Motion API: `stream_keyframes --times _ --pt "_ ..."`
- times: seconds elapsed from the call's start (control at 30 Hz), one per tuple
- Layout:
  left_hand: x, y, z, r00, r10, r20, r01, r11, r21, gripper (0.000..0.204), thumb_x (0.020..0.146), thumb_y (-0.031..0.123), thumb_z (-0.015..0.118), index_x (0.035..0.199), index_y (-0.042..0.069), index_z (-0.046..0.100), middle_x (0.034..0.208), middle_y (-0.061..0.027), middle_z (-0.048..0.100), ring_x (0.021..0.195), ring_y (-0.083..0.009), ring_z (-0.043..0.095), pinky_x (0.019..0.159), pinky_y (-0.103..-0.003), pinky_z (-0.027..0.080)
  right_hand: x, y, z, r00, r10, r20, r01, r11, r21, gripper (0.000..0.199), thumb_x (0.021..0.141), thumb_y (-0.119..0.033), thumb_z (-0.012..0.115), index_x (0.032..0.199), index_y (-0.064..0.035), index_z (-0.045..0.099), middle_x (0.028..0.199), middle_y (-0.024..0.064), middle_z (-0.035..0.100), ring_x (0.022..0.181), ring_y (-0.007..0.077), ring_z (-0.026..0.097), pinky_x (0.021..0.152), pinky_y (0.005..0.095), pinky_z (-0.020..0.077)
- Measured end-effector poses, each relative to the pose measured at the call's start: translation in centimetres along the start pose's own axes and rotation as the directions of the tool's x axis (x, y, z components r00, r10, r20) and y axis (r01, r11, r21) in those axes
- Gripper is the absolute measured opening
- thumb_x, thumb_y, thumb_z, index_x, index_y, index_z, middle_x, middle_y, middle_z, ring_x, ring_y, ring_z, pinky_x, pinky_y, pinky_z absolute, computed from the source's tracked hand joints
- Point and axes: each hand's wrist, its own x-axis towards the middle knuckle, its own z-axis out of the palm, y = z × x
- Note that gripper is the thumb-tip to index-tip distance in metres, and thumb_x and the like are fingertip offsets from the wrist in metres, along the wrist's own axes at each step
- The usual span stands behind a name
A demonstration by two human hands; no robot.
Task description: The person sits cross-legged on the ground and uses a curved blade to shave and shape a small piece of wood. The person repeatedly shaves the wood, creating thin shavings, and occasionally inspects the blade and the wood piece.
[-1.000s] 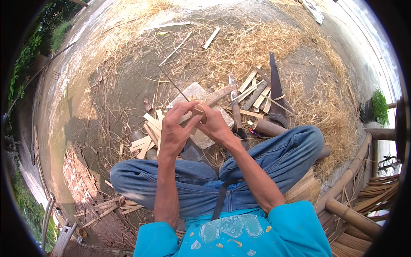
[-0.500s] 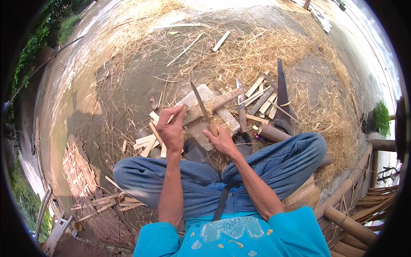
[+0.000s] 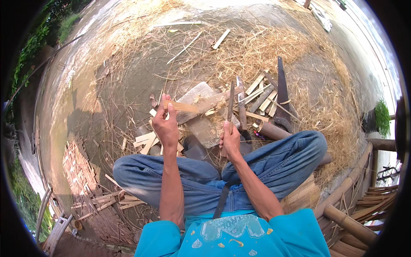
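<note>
Left hand (image 3: 165, 126) is closed around a short flat bamboo strip (image 3: 182, 106), gripping one end; the strip sticks out to the right, roughly level, above a pale stone slab (image 3: 201, 109). Right hand (image 3: 230, 141) is fisted on the handle of a knife (image 3: 230, 103), blade pointing up and away from the body, just right of the strip's free end and apart from it. Both hands are raised in front of crossed legs in blue jeans (image 3: 274, 167); the person sits on the ground, teal shirt (image 3: 231, 235) at the bottom edge. A second blade (image 3: 241, 100) lies on the ground just right of the held knife. Cut bamboo pieces (image 3: 261, 96) are scattered right of the slab, more offcuts (image 3: 145, 141) lie below the left hand. A dark saw (image 3: 282, 96) lies further right, tip pointing away. A thick bamboo section (image 3: 274, 130) lies against the right knee. Dry straw-like shavings (image 3: 274, 47) cover the ground around all of it. Woven bamboo matting (image 3: 81, 180) sits at lower left, bamboo poles (image 3: 346, 214) at lower right. A potted green plant (image 3: 376, 118) is at the right edge.
</note>
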Motion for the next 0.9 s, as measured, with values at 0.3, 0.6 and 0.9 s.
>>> stream_keyframes --times 0.3,0.6,0.9 --pt "-1.1 0.0 2.3 0.984 -0.003 0.179 0.008 1.0 -0.03 0.045 0.095 0.008 0.076 0.137 -0.001 0.065 0.125 -0.0125 0.073 0.112 -0.0133 0.067 0.096 -0.029 0.056 -2.8 -5.0 0.3 0.913 -0.302 0.274 0.28 0.953 0.118 0.052 0.108 -0.034 0.057 0.145 0.0009 0.048 0.076 0.0036 0.059 0.057 0.0091 0.058 0.05 0.0255 0.0485" --pt "-2.4 0.1 4.4 0.969 -0.017 0.246 0.048 0.991 -0.122 0.039 0.088 -0.001 0.08 0.126 0.002 0.073 0.112 -0.0097 0.077 0.103 -0.0127 0.071 0.089 -0.027 0.061 -5.4 -11.5 -0.5 0.798 -0.227 0.558 0.265 0.964 0.014 0.048 0.111 -0.028 0.053 0.153 -0.0065 0.048 0.083 0.003 0.057 0.053 0.0077 0.056 0.045 0.0258 0.0487" --pt "-2.4 0.1 3.8 0.957 -0.072 0.282 0.121 0.98 -0.159 0.04 0.091 -0.003 0.076 0.13 -0.005 0.068 0.123 -0.0139 0.073 0.111 -0.0165 0.069 0.097 -0.029 0.059 -5.7 -11.6 0.7 0.831 -0.168 0.531 0.159 0.985 0.064 0.047 0.113 -0.04 0.041 0.14 -0.0043 0.057 0.081 0.0027 0.056 0.05 0.0076 0.054 0.04 0.0248 0.0447"
